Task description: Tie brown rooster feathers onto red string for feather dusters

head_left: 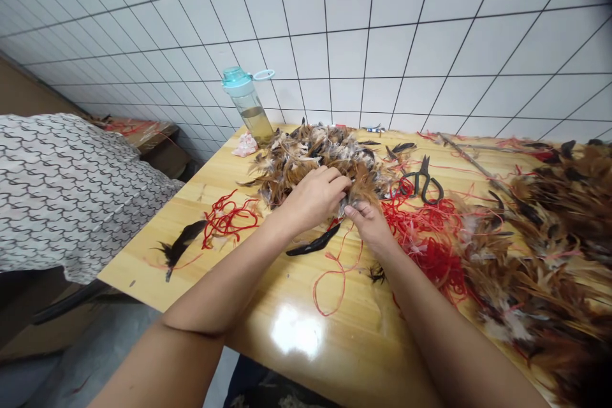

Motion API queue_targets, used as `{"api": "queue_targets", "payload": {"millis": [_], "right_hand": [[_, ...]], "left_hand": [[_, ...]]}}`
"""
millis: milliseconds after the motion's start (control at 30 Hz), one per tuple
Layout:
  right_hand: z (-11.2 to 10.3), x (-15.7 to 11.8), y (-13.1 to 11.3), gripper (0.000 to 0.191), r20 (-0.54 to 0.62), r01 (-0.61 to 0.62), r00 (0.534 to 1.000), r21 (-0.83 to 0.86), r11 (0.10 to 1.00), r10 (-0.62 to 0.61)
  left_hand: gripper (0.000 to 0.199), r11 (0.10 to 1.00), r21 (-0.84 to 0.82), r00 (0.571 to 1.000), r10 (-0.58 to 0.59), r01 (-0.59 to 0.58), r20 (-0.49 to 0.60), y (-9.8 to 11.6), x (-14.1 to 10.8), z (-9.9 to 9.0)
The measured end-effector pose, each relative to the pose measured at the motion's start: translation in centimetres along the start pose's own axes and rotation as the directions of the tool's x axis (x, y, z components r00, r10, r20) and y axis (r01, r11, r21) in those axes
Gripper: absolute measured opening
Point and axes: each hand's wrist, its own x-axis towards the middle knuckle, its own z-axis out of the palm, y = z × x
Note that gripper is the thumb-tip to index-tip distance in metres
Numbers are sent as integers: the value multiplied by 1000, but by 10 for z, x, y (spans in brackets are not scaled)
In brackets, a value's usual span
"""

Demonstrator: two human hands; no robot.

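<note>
Both my hands meet near the middle of the table, in front of a heap of brown and black feathers [306, 153]. My left hand [322, 194] has its fingers curled closed at the quill end of a small brown feather bunch [364, 183]. My right hand [368, 220] pinches the base of the same bunch with thumb and finger. A red string [329, 315] trails in a loop on the wood below them. One long black feather [313, 243] lies flat just under my hands.
Black scissors [423, 182] lie right of the heap beside tangled red string [437, 255]. More feathers [530, 280] cover the right side, with a thin stick [471, 162] behind. A bottle [253, 111] stands at the back left. Patterned cloth [81, 191] is beyond the table's left edge.
</note>
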Motion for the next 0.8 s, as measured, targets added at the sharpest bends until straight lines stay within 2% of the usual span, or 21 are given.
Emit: {"api": "queue_targets", "payload": {"millis": [100,167,233,300,367,433,533,633,700,800], "right_hand": [[-3,-1,1,33,-38,-35,999,32,999,36],[-5,-2,3,33,-61,-47,997,54,997,50],[-6,-1,4,34,-73,-44,996,56,997,48],[-6,-1,5,36,-77,-40,996,22,999,42],[-5,0,6,38,-81,-41,996,-19,999,39],[-5,0,7,38,-94,-44,995,-45,998,39],[-5,1,10,35,-121,-41,992,-90,995,30],[-6,2,17,33,-143,-33,990,-145,989,12],[-7,3,22,29,-148,-7,989,-168,986,-18],[-6,2,25,20,-155,92,980,-218,972,-128]], "left_hand": [[26,993,-89,972,-91,73,-217,-2,-7,-1],[20,972,-182,935,-199,149,-295,-2,-12,-1],[17,922,-322,925,-298,215,-236,1,-17,2],[19,841,-461,933,-353,283,-71,4,-21,9],[21,749,-558,921,-380,359,83,8,-24,21],[21,665,-622,898,-410,414,159,11,-25,33],[18,565,-697,871,-457,441,180,11,-26,48],[16,488,-750,857,-475,447,202,9,-27,56],[15,457,-771,852,-482,443,204,7,-27,57],[12,447,-787,854,-487,425,185,6,-27,58]]}}
